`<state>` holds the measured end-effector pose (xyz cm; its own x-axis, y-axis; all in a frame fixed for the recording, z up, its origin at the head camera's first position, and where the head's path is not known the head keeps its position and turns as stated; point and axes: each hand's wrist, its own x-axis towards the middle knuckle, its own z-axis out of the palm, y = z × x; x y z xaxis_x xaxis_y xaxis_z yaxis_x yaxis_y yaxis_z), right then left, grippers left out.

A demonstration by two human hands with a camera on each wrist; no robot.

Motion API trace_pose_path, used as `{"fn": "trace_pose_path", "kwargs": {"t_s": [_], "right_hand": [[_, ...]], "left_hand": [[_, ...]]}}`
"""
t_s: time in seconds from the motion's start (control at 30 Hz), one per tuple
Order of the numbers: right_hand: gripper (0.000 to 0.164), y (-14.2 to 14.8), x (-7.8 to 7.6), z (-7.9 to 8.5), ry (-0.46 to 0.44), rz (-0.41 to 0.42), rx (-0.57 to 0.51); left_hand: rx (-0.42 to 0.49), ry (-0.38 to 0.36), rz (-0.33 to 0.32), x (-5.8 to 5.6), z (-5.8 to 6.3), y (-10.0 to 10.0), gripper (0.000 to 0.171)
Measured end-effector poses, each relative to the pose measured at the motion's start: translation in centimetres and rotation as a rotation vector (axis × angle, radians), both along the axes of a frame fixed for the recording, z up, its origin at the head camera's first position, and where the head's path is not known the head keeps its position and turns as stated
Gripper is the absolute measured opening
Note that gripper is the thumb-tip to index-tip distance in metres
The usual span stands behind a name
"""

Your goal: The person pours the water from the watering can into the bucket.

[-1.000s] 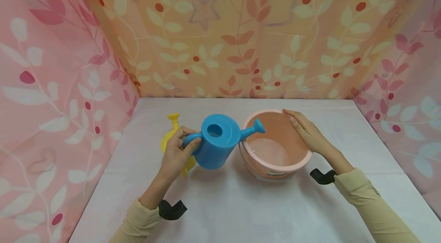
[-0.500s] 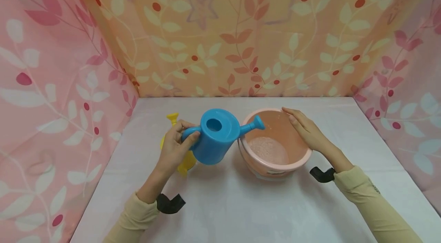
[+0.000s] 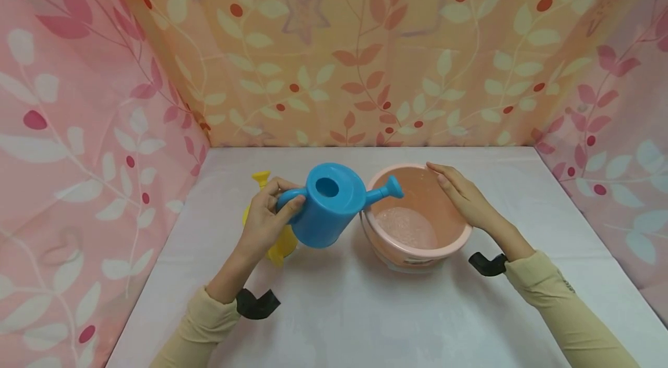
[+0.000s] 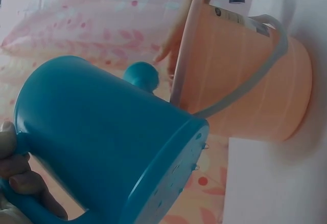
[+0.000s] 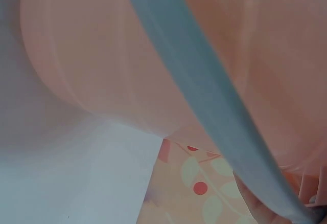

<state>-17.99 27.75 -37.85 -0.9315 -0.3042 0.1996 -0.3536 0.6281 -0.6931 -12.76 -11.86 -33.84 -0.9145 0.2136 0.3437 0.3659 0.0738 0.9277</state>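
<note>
My left hand [image 3: 267,217] grips the handle of a blue watering can [image 3: 326,206] and holds it above the table. The can leans slightly, its spout [image 3: 383,191] over the left rim of a pink bucket [image 3: 417,252]. Drops of water cling under the can's base [image 4: 176,183] in the left wrist view. Shallow, rippled water [image 3: 407,228] seems to cover the bucket's bottom. My right hand [image 3: 467,200] rests on the bucket's right rim with fingers extended; in the right wrist view the bucket's grey handle [image 5: 199,81] crosses in front of its side.
Behind my left hand, a yellow watering can [image 3: 282,247] lies on the white table [image 3: 376,321], partly hidden. Floral curtains [image 3: 313,55] enclose the table at the back and both sides. Black camera mounts [image 3: 258,304] hang at both wrists.
My left hand has lifted the blue watering can a little, and its base has risen most. The right hand and the bucket have stayed in place.
</note>
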Motion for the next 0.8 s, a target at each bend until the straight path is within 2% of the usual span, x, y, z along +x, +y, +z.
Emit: {"fn": "trace_pose_path", "kwargs": {"t_s": [0.8], "right_hand": [[0.044, -0.03, 0.06, -0.04, -0.007, -0.003, 0.000]], "left_hand": [[-0.024, 0.009, -0.015, -0.35, 0.84, 0.31, 0.021]]}}
